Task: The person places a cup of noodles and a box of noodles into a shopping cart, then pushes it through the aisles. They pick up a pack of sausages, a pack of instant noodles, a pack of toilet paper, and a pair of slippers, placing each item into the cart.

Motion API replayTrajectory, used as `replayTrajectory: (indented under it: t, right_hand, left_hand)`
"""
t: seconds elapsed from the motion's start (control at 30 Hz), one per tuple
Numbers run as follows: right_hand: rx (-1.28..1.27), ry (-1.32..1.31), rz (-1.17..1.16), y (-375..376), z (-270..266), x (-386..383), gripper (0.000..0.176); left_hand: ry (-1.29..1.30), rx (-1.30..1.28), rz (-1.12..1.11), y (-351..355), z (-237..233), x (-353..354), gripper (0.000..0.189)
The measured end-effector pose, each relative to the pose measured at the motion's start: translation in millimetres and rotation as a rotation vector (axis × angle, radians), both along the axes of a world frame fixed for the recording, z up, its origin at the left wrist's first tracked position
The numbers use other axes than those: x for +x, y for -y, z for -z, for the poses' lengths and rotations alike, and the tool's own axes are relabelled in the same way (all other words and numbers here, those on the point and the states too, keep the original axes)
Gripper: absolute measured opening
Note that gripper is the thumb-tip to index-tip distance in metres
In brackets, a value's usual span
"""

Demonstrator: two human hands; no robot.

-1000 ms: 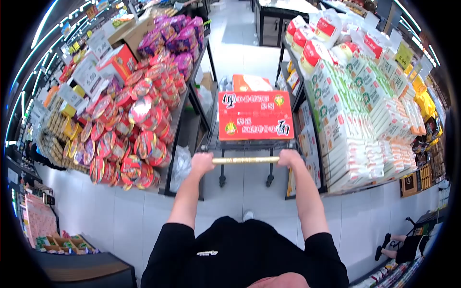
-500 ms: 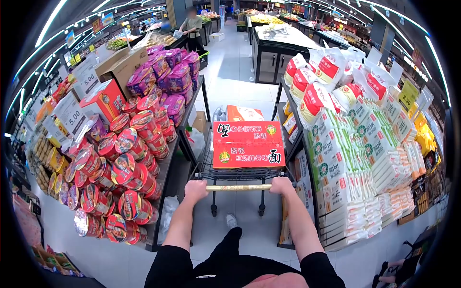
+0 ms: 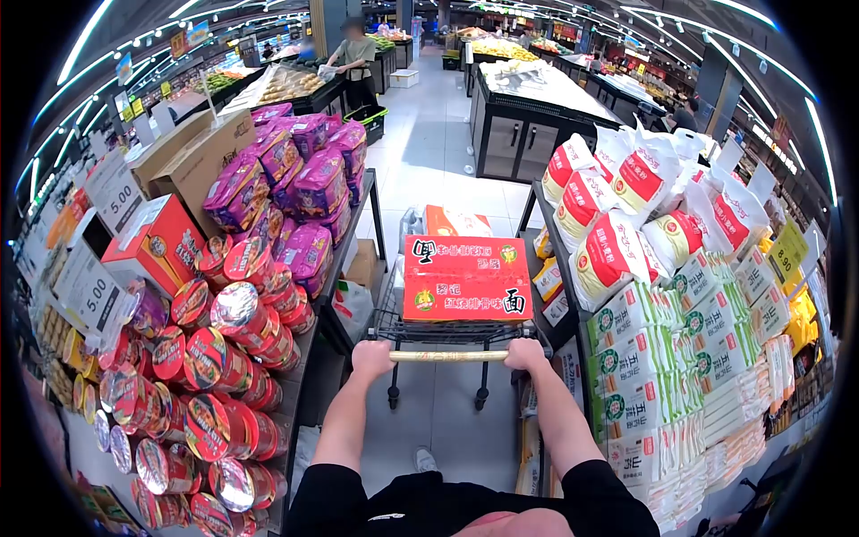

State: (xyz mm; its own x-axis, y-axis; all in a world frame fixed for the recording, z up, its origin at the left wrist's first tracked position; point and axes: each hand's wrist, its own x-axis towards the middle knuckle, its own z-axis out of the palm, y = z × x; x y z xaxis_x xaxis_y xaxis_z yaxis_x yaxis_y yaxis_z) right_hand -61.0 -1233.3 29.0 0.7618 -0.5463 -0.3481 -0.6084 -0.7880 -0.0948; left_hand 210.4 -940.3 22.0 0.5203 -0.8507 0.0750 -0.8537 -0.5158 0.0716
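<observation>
Both of my hands are wrapped around the pale handle point(image 3: 449, 356) of a shopping cart point(image 3: 420, 333). My left hand point(image 3: 372, 359) grips its left end, and my right hand point(image 3: 525, 354) grips the right end. A red carton point(image 3: 467, 278) with yellow and black printing lies on the cart in front of the handle. Behind it, partly hidden, are another orange-red box point(image 3: 455, 221) and some clear plastic-wrapped goods point(image 3: 411, 222).
On the left, a shelf holds red instant noodle cups point(image 3: 219, 425) and purple noodle packs point(image 3: 309, 183). Flour bags point(image 3: 613, 255) and green-white packets point(image 3: 631, 358) are stacked on the right. Ahead, a person point(image 3: 356, 63) stands by the produce, beside a black produce stand point(image 3: 512, 130).
The cart and I have moved forward along the aisle, so the shelves on both sides have come nearer and slid back. My hands keep hold of the handle.
</observation>
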Motion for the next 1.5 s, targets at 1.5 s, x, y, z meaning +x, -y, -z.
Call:
replayTrajectory:
  t: [1.5]
  right_hand:
    - [0.015, 0.064, -0.154, 492, 20, 379, 0.023]
  left_hand:
    - [0.089, -0.190, -0.109, 458, 27, 338, 0.014]
